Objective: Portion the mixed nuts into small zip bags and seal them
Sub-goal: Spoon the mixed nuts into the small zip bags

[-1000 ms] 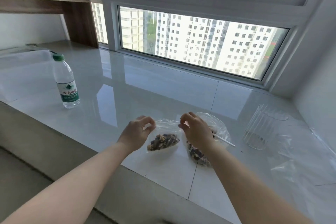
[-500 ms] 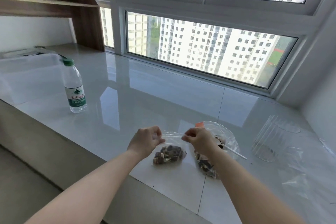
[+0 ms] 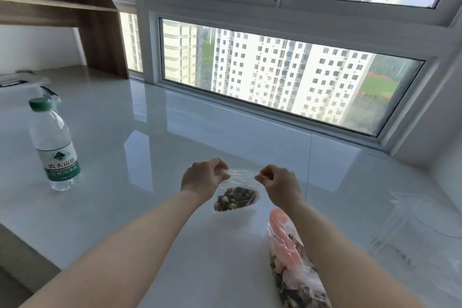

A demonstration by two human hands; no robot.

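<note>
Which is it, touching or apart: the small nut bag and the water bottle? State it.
Apart. The head view shows bare countertop between the water bottle and the small nut bag.

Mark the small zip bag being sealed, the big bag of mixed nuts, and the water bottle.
small zip bag (image 3: 236, 199), head view, on the nuts inside.
big bag of mixed nuts (image 3: 295, 272), head view, mid-bag.
water bottle (image 3: 61, 160), head view, on the label.

Small zip bag (image 3: 236, 191) of nuts (top edge taut) between both hands' pinching fingers (image 3: 223, 175).
</note>
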